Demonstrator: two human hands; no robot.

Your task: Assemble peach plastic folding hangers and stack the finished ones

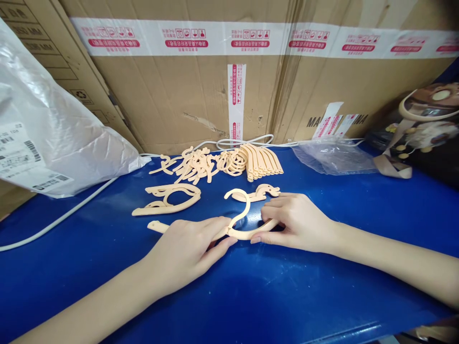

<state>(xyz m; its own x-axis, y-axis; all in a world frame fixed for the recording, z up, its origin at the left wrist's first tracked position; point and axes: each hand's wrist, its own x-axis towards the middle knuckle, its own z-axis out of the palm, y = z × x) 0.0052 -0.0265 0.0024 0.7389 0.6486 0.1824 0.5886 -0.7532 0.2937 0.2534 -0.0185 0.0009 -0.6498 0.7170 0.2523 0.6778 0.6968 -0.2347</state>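
A cream plastic folding hanger (pixel 240 234) lies across both hands, its curved hook standing up at the middle joint. My left hand (pixel 190 246) is closed around the hanger's left arm, whose end pokes out past the knuckles. Fingers and thumb of my right hand (pixel 294 222) pinch the right arm, hiding its far end. Just behind the hook rests a small animal-shaped cream piece (pixel 256 192). To the left lies a folded hanger (pixel 168 198) on the blue tabletop (pixel 229 296).
Behind the hands are a heap of loose hooks and parts (pixel 201 162) and a row of stacked hanger arms (pixel 263 162). A cardboard box (pixel 172 95) walls off the back. A white bag (pixel 60 129), a cable (pixel 60 220), a clear plastic bag (pixel 333 157) and a dark bag (pixel 423 143) lie around.
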